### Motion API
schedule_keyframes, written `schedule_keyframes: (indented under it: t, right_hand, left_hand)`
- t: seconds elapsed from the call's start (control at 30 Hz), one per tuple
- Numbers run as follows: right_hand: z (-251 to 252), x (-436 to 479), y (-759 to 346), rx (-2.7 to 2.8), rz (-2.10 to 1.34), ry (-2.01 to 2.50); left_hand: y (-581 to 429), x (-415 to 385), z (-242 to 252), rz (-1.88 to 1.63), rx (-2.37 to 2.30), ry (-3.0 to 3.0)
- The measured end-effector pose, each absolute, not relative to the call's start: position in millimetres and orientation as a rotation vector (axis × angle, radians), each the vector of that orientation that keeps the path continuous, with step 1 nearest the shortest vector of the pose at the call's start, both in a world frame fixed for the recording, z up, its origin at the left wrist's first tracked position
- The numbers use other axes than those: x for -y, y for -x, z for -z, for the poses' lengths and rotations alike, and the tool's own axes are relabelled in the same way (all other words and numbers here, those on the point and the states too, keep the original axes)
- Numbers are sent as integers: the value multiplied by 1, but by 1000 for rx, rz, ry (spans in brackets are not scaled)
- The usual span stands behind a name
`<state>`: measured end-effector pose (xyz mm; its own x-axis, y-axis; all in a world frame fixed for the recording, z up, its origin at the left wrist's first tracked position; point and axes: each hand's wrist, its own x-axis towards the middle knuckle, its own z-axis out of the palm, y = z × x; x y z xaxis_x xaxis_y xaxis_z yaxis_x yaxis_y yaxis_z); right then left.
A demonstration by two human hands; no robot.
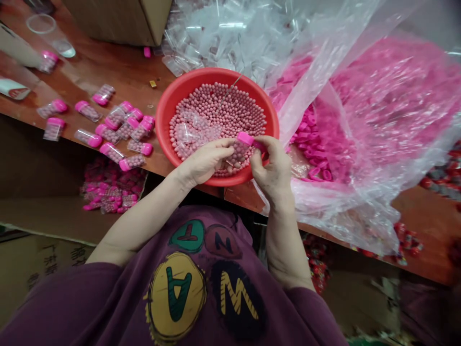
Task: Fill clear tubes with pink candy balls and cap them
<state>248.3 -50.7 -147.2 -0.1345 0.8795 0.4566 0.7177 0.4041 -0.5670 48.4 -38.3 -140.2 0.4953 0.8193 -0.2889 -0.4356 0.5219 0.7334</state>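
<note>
Over the bowl, my left hand [207, 161] is closed around a small clear plastic bottle [238, 153] holding pink beads. A bright pink cap [245, 138] sits on the bottle's upper end. My right hand [272, 166] is beside it with bent fingers, thumb and forefinger pinched close to the cap's right side. A bit of pink, apparently a cap, shows at those fingertips, though the fingers partly hide it. Below both hands, the red plastic bowl [163, 113] contains many pink beads [230, 103] and several clear empty bottles [190, 127].
Filled bottles with pink caps [118, 115] lie scattered left on the wooden table [133, 72]. More fill a box [111, 185] below. Clear empty bottles [230, 33] are heaped behind the bowl. An open plastic bag [392, 96] of pink caps stands right. A cardboard box [118, 19] is at the back.
</note>
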Motion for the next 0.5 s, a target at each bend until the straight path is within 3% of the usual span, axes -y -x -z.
schedule_keyframes:
  t: [0.23, 0.5]
  right_hand:
    - [136, 52, -250, 2041, -360, 1218]
    - [146, 46, -246, 1777, -531, 1256]
  left_hand:
    - [-52, 37, 141, -901, -743, -585]
    - [-51, 37, 136, -883, -734, -565]
